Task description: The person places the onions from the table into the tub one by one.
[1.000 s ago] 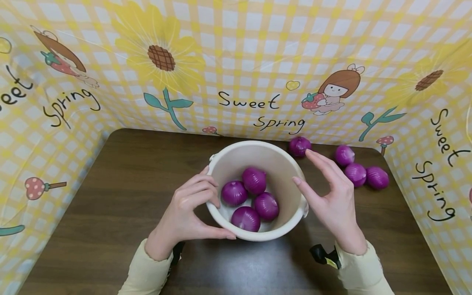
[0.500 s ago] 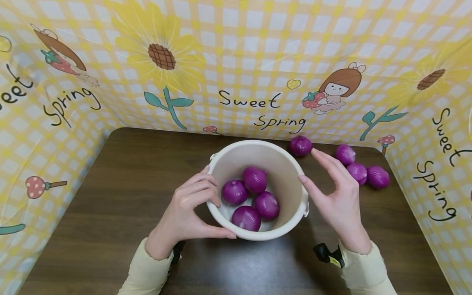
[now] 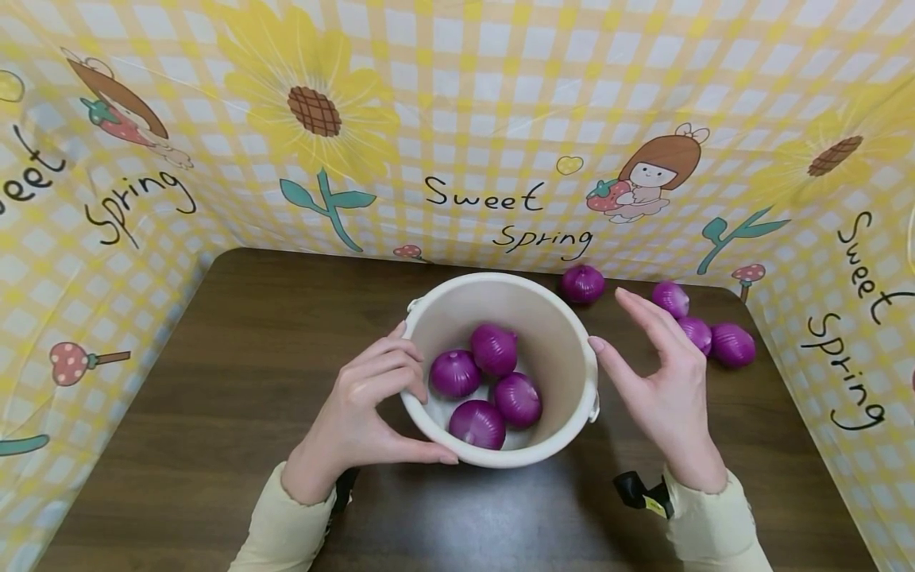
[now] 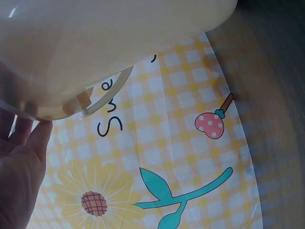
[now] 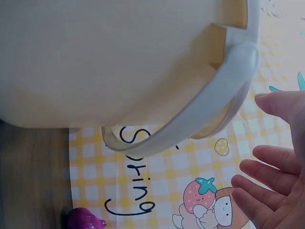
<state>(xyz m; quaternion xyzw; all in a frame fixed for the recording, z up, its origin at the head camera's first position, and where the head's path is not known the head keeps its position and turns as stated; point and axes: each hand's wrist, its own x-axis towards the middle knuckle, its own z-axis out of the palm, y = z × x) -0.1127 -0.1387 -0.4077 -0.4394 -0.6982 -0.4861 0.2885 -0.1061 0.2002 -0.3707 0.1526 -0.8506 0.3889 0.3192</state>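
A white plastic bucket (image 3: 500, 457) stands in the middle of the head view, with several purple onions (image 3: 494, 349) inside on its bottom. My left hand (image 3: 364, 405) grips the bucket's left rim, thumb along the near side and fingers over the edge. To the right of the rim, my right hand (image 3: 661, 389) holds nothing, its thumb and fingers spread apart. In the right wrist view that hand (image 5: 276, 176) shows beside the bucket's hanging handle (image 5: 190, 114), with a gap between them. The left wrist view shows the bucket's outer wall (image 4: 109, 43) and fingertips at its rim.
Behind the bucket to the right, a single onion (image 3: 582, 284) lies on the brown wooden table (image 3: 179, 445). A group of onions (image 3: 732, 345) sits near the back right corner, partly behind my right hand. Yellow checked cloth (image 3: 486, 95) walls the table's back and sides.
My right hand has moved right, from with its thumb over the bucket's rim to just outside it. The left hand, the bucket and the onions have stayed in place.
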